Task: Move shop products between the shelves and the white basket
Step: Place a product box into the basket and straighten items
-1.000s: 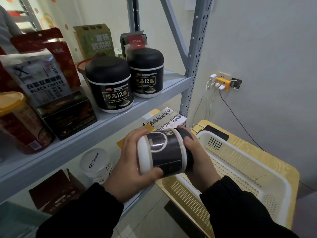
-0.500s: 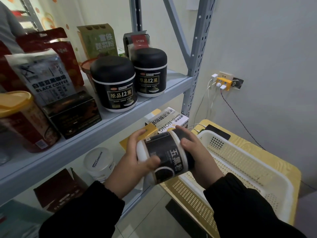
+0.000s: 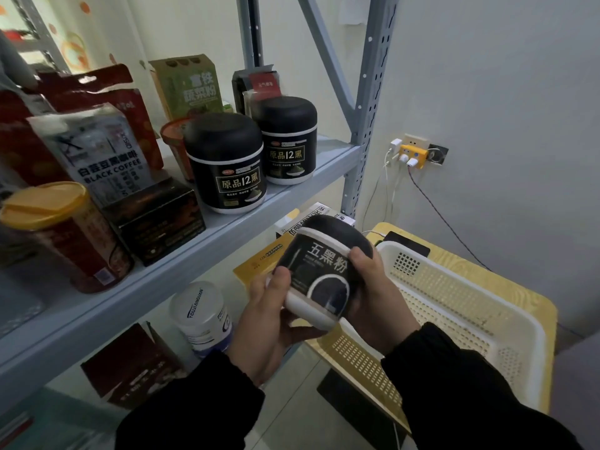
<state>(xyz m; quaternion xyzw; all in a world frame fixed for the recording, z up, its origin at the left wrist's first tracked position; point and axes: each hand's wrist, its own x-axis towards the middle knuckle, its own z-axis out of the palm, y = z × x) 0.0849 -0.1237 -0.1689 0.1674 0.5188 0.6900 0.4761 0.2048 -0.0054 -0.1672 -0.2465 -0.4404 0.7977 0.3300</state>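
Left hand (image 3: 263,323) and right hand (image 3: 376,297) both grip the jar (image 3: 321,271), tilted in mid-air between the shelf (image 3: 292,196) and the basket (image 3: 511,358). Nothing shows in the basket, so this transfer looks unfinished; I cannot tell its direction.

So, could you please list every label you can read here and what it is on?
"五黑粉": held black jar
"原品12黑": near shelf jar and far shelf jar
"BLACK COFFEE": silver bag
"TOUJIANGUAN": white tub
"蔬菜粉": green box
All smaller print is too blurred to read.
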